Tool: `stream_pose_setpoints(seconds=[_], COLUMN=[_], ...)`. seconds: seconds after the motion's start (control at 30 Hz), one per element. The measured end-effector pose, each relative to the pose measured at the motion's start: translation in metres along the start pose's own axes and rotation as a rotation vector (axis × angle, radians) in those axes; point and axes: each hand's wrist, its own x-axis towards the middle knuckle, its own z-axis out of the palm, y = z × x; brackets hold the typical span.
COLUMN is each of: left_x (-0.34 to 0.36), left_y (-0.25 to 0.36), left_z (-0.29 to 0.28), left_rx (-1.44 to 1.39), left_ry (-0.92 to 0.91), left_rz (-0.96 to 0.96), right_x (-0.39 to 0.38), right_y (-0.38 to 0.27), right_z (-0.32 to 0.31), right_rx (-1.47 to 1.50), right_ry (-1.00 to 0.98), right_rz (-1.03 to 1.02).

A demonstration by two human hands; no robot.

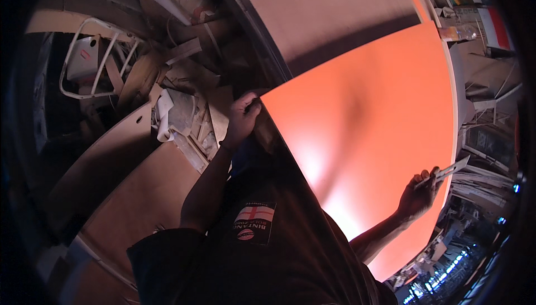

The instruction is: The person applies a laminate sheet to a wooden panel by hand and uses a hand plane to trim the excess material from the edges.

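Orange sheet [391,109] seen spread at 3 o'clock from the view's centre; hours below read from its middle. Corner at 10 pinched by left grip [243,118]. Between 4 and 5, flat pale tool [453,169] clasped in right grip [423,190]. Brown board [335,17] seen beyond at 12, clear bottle [459,33] between 1 and 2.

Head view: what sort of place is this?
Probably a woodworking or panel-making workshop: a large, flat orange sheet overlaps a brown panel, pale offcut-like strips are jumbled at left, and the right hand holds a thin, pale, flat blade-like tool.
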Motion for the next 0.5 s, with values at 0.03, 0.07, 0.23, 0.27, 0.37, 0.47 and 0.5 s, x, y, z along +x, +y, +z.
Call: stream_pose_setpoints(seconds=[0.03, 0.07, 0.23, 0.27, 0.37, 0.47, 0.5], left_x=[0.003, 0.005, 0.003, 0.002, 0.007, 0.012, 0.011], left_y=[-0.004, -0.009, -0.009, -0.006, 0.004, 0.020, 0.035], left_z=[-0.003, -0.007, -0.026, -0.028, -0.032, -0.027, -0.021], left_rx=[0.028, 0.057, 0.125, 0.105, 0.097, -0.034, -0.194], left_ry=[-0.027, -0.054, -0.131, -0.114, -0.076, -0.106, -0.127], left_rz=[0.013, 0.025, -0.227, -0.205, -0.090, -0.051, -0.125], right_x=[0.004, 0.010, 0.031, 0.034, 0.038, 0.039, 0.038], right_y=[0.007, 0.012, 0.030, 0.034, 0.046, 0.054, 0.056], right_z=[0.027, 0.043, 0.107, 0.115, 0.148, 0.165, 0.168], right_rx=[0.003, 0.015, 0.055, 0.047, 0.081, 0.079, 0.081], right_ry=[-0.039, -0.100, -0.400, -0.418, -0.478, -0.486, -0.487], right_rz=[0.008, 0.023, 0.116, 0.131, 0.185, 0.205, 0.209])
